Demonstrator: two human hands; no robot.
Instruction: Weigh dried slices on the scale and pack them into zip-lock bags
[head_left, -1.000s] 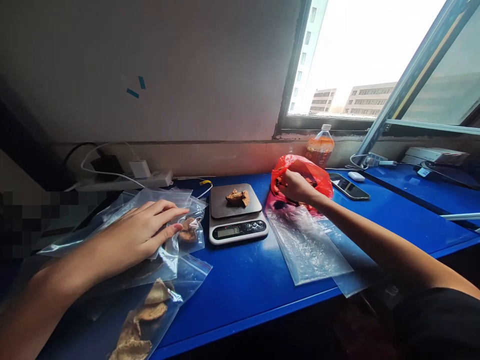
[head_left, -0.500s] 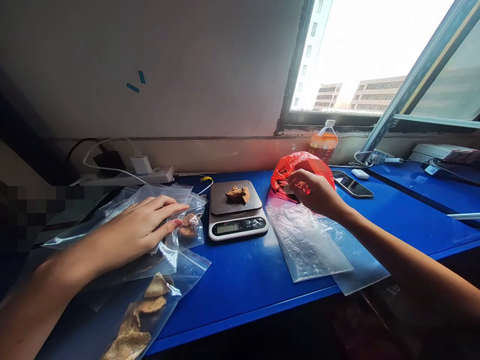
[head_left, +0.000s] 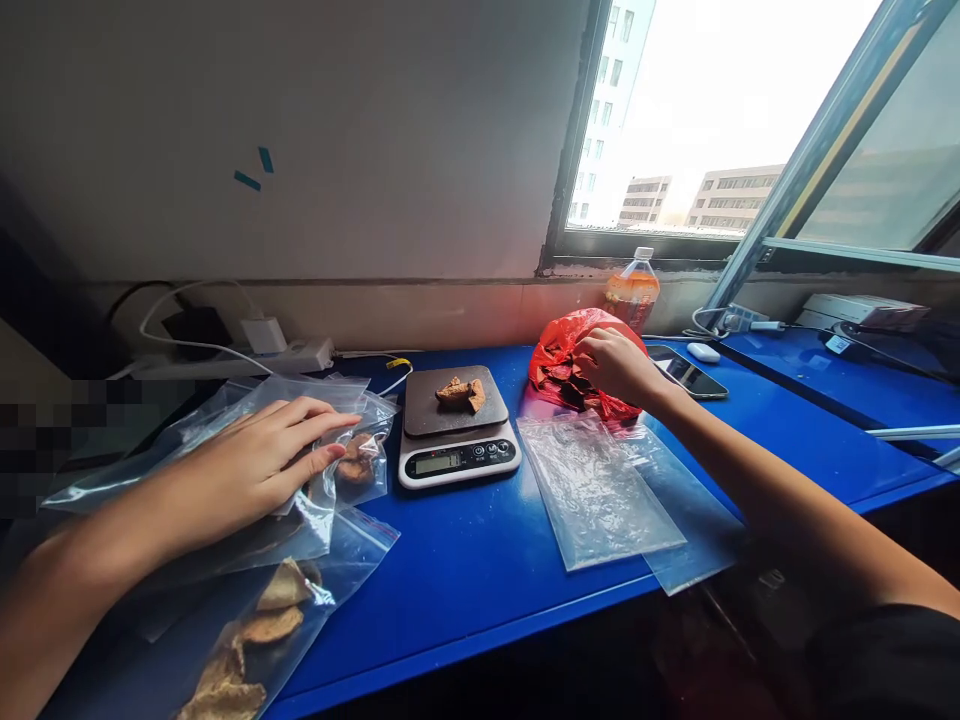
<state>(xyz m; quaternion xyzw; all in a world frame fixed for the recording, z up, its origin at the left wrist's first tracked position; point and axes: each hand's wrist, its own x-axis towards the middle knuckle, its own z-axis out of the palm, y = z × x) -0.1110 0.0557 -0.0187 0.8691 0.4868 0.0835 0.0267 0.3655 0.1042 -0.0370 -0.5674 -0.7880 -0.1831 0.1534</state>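
My left hand [head_left: 274,455] rests with fingers stretched out on a pile of clear zip bags [head_left: 356,540]. Brown dried slices [head_left: 356,458] show inside a bag by its fingertips, and paler dried pieces [head_left: 274,625] fill another bag nearer me. A kitchen scale [head_left: 457,425] stands between my hands, bearing a few dried pieces [head_left: 460,394]. My right hand [head_left: 619,368] reaches into a red plastic bag [head_left: 551,350] of dark dried pieces [head_left: 562,385]. Its fingers are curled, and the tips, with whatever they hold, are hidden.
Flat clear bags [head_left: 600,510] lie on the blue table [head_left: 442,590] right of the scale. Behind the red bag stands a drink bottle [head_left: 634,290]; a phone [head_left: 690,375] and white earbud case [head_left: 703,352] lie right. A power strip [head_left: 300,357] with cables runs along the wall.
My right hand has sunk lower into the red bag, its fingers curling down. My left hand stays on the bags. The whole view has shifted slightly.
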